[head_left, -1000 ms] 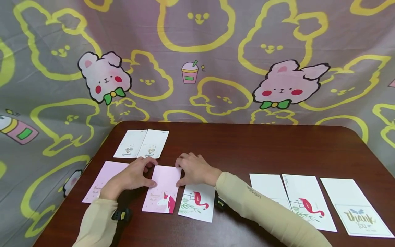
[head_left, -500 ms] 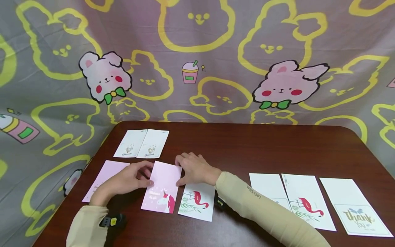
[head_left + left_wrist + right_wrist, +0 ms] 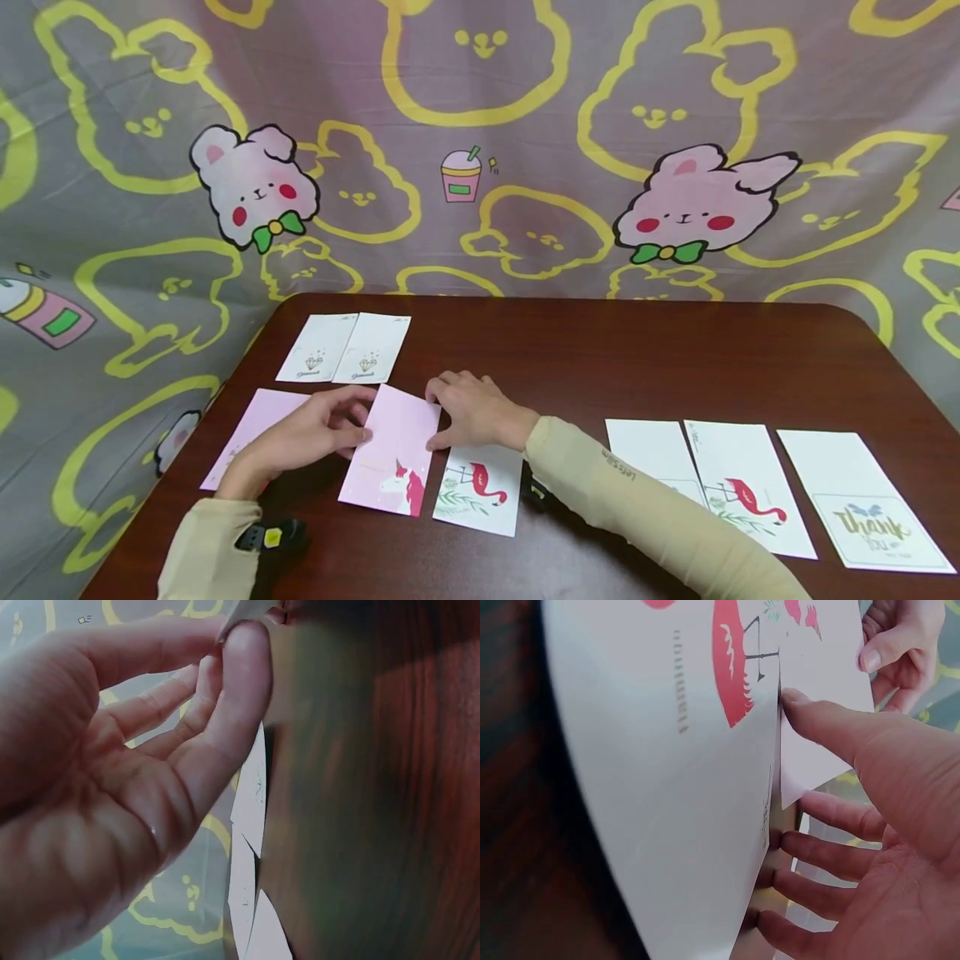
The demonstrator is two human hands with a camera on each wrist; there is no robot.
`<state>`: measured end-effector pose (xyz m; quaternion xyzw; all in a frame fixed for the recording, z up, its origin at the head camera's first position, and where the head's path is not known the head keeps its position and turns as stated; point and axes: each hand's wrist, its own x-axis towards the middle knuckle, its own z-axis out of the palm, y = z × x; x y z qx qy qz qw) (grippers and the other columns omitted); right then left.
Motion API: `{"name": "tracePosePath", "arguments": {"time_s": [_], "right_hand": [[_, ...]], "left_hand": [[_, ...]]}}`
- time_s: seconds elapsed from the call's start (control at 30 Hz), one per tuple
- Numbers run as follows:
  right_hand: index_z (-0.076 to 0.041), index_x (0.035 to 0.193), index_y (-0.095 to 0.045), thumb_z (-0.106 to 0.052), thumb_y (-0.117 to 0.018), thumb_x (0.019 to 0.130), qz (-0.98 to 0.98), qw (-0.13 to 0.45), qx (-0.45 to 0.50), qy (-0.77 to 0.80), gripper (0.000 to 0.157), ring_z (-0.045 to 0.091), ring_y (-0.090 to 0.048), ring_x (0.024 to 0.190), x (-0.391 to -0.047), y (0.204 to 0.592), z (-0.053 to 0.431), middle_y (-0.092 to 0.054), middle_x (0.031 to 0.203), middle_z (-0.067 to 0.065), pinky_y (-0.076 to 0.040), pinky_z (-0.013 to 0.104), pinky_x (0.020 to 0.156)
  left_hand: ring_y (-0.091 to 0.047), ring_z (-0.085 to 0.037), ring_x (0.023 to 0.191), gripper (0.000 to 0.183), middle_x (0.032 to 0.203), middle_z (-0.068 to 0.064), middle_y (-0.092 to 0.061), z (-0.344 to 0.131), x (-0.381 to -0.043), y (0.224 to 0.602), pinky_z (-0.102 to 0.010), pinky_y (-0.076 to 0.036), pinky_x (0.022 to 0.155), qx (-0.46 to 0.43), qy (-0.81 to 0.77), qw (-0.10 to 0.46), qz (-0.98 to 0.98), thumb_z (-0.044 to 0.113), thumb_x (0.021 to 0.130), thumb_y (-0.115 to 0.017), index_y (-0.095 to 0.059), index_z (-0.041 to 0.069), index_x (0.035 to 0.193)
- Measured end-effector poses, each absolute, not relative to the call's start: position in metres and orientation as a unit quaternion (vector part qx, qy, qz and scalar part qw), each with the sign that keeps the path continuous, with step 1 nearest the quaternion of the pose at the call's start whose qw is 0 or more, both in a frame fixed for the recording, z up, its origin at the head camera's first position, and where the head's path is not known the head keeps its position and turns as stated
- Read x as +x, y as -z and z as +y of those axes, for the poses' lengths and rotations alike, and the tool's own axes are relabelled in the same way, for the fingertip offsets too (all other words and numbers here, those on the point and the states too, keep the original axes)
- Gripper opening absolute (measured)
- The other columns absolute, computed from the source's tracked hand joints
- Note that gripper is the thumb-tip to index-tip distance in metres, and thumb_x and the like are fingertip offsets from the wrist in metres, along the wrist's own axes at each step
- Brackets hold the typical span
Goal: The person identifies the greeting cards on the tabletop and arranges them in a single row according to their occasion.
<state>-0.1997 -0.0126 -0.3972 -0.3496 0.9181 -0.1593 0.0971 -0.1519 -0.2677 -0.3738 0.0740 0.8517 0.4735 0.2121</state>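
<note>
A pink unicorn card (image 3: 393, 442) is tilted between my hands, its left side raised off the table. My left hand (image 3: 303, 433) pinches that card's left edge between thumb and fingers; in the left wrist view the thumb (image 3: 251, 682) meets the fingertips at the card's edge. My right hand (image 3: 476, 410) is at the card's right edge, with its thumb (image 3: 810, 716) touching there and its other fingers loosely spread, tips down by the table. A white flamingo card (image 3: 483, 512) lies flat just right of the unicorn card, partly below my right hand.
Another pink card (image 3: 258, 417) lies at the left, partly behind my left arm. Two diamond cards (image 3: 371, 346) are at the back left. On the right lie a second flamingo card (image 3: 731, 458) and two more white cards, one reading thank you (image 3: 873, 517). A patterned curtain (image 3: 525, 242) hangs behind the table (image 3: 600, 358).
My left hand has shifted slightly left and now pinches the unicorn card, whose left edge has come up from the table. My right hand has hardly moved.
</note>
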Motion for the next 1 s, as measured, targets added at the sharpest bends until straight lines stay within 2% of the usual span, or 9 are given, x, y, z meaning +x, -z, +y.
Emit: {"name": "tracePosePath", "arguments": {"time_s": [0.07,0.2,0.4,0.57,0.77,1.0], "right_hand": [[-0.019,0.119,-0.061,-0.049,-0.079,0.086,0.916,0.098,-0.349,0.173,0.048,0.021,-0.057,0.115,-0.201,0.397,-0.010,-0.062,0.130,0.002,-0.048,0.043,0.094],[-0.017,0.126,-0.062,-0.042,-0.076,0.091,0.906,0.096,-0.342,0.229,0.045,0.019,-0.059,0.109,-0.203,0.394,-0.003,-0.064,0.129,0.004,-0.053,0.040,0.095],[-0.009,0.133,-0.060,-0.025,-0.073,0.095,0.879,0.065,-0.332,0.336,0.044,0.024,-0.065,0.113,-0.207,0.391,0.006,-0.068,0.126,0.009,-0.054,0.040,0.099],[-0.010,0.140,-0.054,-0.016,-0.073,0.094,0.857,0.044,-0.304,0.414,0.051,0.020,-0.070,0.101,-0.207,0.391,0.012,-0.071,0.116,0.010,-0.057,0.034,0.089],[-0.014,0.147,-0.047,-0.015,-0.076,0.091,0.845,0.041,-0.243,0.474,0.063,0.012,-0.070,0.087,-0.203,0.390,0.016,-0.074,0.108,0.006,-0.058,0.027,0.081],[-0.010,0.144,-0.050,-0.010,-0.076,0.091,0.816,0.045,-0.200,0.540,0.059,0.014,-0.068,0.077,-0.201,0.392,0.021,-0.071,0.104,0.010,-0.061,0.027,0.068]], "left_hand": [[-0.067,-0.025,0.085,0.057,0.105,-0.018,-0.059,-0.268,-0.153,0.374,-0.037,-0.063,0.073,0.074,-0.480,0.208,0.849,0.009,0.094,-0.070,-0.048,-0.001,0.145],[-0.066,-0.025,0.085,0.057,0.108,-0.018,-0.058,-0.269,-0.156,0.372,-0.036,-0.063,0.074,0.069,-0.481,0.185,0.854,0.011,0.094,-0.071,-0.048,0.002,0.146],[-0.068,-0.024,0.090,0.060,0.113,-0.019,-0.059,-0.266,-0.161,0.369,-0.035,-0.063,0.075,0.058,-0.480,0.138,0.864,0.011,0.095,-0.070,-0.045,0.006,0.149],[-0.071,-0.022,0.092,0.061,0.117,-0.022,-0.059,-0.259,-0.167,0.369,-0.035,-0.063,0.076,0.052,-0.496,0.101,0.861,0.013,0.096,-0.070,-0.044,0.008,0.151],[-0.071,-0.021,0.089,0.060,0.118,-0.022,-0.057,-0.246,-0.176,0.371,-0.035,-0.063,0.078,0.039,-0.518,0.069,0.852,0.013,0.096,-0.071,-0.045,0.010,0.150],[-0.072,-0.016,0.088,0.061,0.118,-0.022,-0.057,-0.231,-0.185,0.373,-0.034,-0.063,0.078,0.030,-0.546,0.059,0.835,0.014,0.096,-0.071,-0.044,0.009,0.151]]}}
